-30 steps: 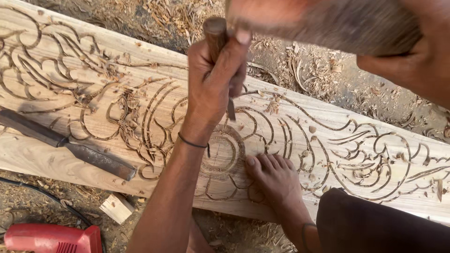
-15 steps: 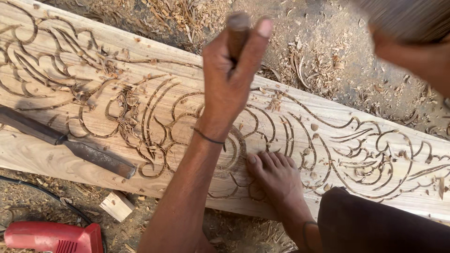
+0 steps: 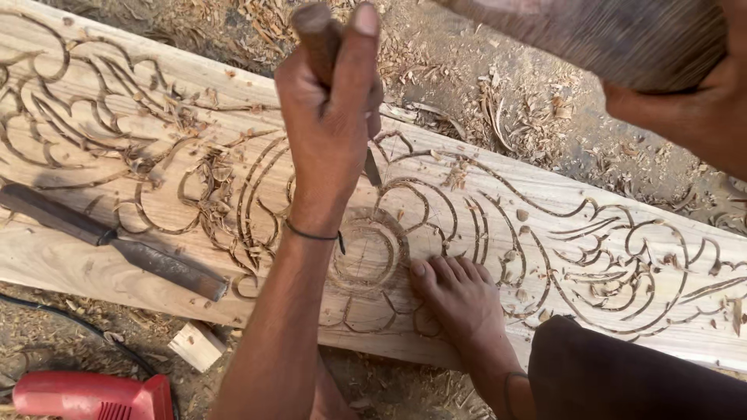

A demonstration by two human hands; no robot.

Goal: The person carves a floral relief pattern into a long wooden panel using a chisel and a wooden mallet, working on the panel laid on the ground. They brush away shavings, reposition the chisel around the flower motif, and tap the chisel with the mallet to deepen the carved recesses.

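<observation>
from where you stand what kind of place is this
Most likely an outdoor or dirt-floored woodcarving workshop. A long pale wooden plank cut with scrolling grooves lies on ground strewn with wood shavings. The left hand grips a wooden-handled chisel, and a spare dark chisel lies on the plank.

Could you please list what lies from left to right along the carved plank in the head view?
Spare chisel lying on the plank → left hand gripping an upright chisel → bare foot → right hand raising a wooden mallet.

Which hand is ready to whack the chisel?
The right hand: it holds the wooden mallet raised above the chisel. The left hand is busy steadying that chisel on the plank.
</observation>
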